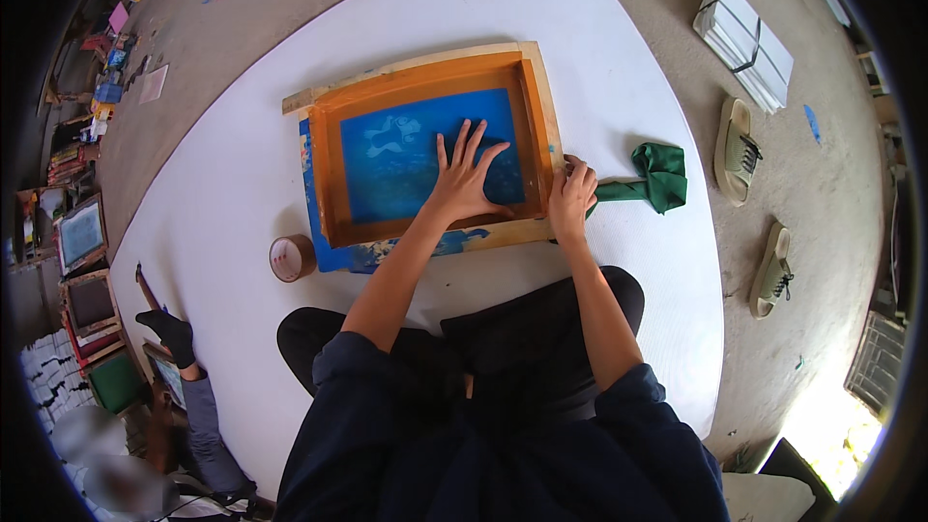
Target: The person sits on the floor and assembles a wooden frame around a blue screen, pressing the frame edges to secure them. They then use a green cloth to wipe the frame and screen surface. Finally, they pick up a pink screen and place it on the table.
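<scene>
Tape roll (292,258) left of frame (543,106), cloth (664,179) right

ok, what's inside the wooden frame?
A blue panel with a pale figure at upper left. The left hand is spread over the panel's right half; what it covers can't be seen.
</scene>
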Tool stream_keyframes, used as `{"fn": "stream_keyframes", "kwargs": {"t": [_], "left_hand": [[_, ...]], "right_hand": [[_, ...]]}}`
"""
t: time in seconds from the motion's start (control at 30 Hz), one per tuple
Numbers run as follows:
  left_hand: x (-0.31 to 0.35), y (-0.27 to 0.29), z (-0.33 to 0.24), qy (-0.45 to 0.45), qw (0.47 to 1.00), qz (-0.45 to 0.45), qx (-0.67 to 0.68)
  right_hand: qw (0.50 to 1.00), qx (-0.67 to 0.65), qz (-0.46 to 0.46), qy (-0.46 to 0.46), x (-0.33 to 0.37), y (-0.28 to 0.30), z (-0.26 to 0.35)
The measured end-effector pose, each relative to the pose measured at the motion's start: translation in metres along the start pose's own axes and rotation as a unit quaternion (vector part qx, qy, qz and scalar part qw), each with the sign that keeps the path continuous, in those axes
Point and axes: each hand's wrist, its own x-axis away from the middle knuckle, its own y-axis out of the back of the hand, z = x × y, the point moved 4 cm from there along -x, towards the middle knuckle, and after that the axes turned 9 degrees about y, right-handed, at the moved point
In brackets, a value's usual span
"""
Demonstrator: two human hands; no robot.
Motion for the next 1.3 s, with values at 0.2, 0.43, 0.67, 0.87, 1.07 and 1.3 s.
{"fn": "stream_keyframes", "kwargs": {"t": [0.2,0.43,0.67,0.87,1.07,1.3], "left_hand": [[-0.004,0.001,-0.005,0.022,0.999,0.011,0.031],[-0.004,-0.001,-0.024,0.042,0.998,-0.011,0.053],[-0.003,-0.005,-0.019,0.036,0.998,-0.035,0.046],[-0.004,-0.005,-0.022,0.047,0.998,-0.019,0.026],[-0.005,-0.007,-0.024,0.055,0.997,-0.057,0.014],[-0.003,0.001,-0.017,0.029,0.999,-0.028,0.014]], "right_hand": [[1.000,0.005,-0.022,0.007,-0.003,0.005,0.005],[0.999,-0.020,-0.032,-0.015,-0.004,0.007,0.006],[0.999,-0.010,-0.040,-0.004,-0.003,0.008,0.011],[0.999,-0.012,-0.036,-0.012,-0.004,0.008,0.008],[0.999,-0.006,-0.051,0.006,-0.004,0.008,0.012],[0.999,-0.012,-0.034,-0.003,-0.004,0.008,0.011]]}}
